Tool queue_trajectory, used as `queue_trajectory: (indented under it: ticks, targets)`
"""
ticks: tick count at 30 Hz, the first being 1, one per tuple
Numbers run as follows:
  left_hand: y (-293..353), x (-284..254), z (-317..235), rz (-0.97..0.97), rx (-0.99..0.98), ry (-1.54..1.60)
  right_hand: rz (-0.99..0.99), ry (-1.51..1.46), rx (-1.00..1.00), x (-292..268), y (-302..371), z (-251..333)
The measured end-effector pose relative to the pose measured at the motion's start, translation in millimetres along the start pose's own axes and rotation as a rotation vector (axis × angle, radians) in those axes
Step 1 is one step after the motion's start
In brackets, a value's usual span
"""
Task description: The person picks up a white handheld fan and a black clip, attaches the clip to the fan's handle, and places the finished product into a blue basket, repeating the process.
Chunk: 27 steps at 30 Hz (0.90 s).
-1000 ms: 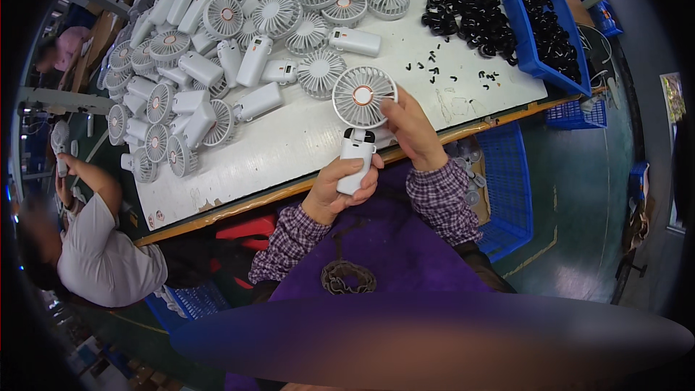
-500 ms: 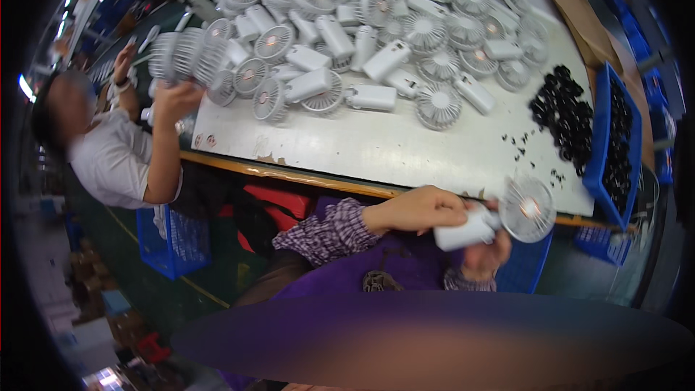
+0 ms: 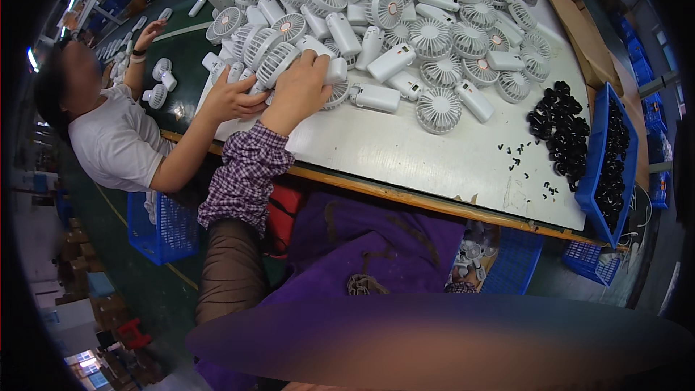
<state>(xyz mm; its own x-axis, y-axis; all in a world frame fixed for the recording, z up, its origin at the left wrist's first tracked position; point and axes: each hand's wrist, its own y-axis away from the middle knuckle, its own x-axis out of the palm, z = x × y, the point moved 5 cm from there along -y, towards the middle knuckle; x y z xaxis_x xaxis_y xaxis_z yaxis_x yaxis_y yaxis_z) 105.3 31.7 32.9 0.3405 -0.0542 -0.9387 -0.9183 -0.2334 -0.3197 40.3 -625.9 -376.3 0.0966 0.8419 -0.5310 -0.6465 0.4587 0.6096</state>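
On the left part of the table (image 3: 405, 148), in the head view, the left hand (image 3: 300, 90) bends its fingers over a white fan (image 3: 277, 65). I cannot tell if its grip pinches the fan. A co-worker's hand (image 3: 235, 98) is just beside it. Under the table's front edge, the right hand (image 3: 475, 277) is mostly hidden, so I cannot tell its grip. A big pile of white fans (image 3: 434, 36) covers the table's back. Black bits (image 3: 561, 130) lie on the table's right part, beside a blue tray (image 3: 595, 213).

The head fisheye overlooks a table (image 3: 405, 156) below.
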Motion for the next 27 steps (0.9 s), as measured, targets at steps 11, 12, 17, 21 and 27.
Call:
queue_trajectory:
  ticks: [11, 12, 17, 21, 27]
  targets:
    - [4.4, -60.5, -14.8, -0.409, -0.318, 1.288, 0.175, -0.575, -0.34, -27.2, 110.1, 197.9]
    - [5.6, -53.8, -19.9, -0.419, -0.34, 1.502, 0.217, -0.563, -0.483, -27.8, 142.4, 230.3]
    - [30.2, 44.0, -98.2, -0.011, -0.619, 2.225, 0.892, -0.682, -0.949, 33.7, 272.5, 357.1]
    - [52.7, 78.4, -153.2, 0.203, -0.784, 2.38, 0.628, -0.144, -1.368, 61.0, 313.9, 399.8]
    - [96.9, 89.6, -183.9, 0.711, -0.921, 2.464, 0.523, -0.076, -1.804, 40.1, 328.7, 399.6]
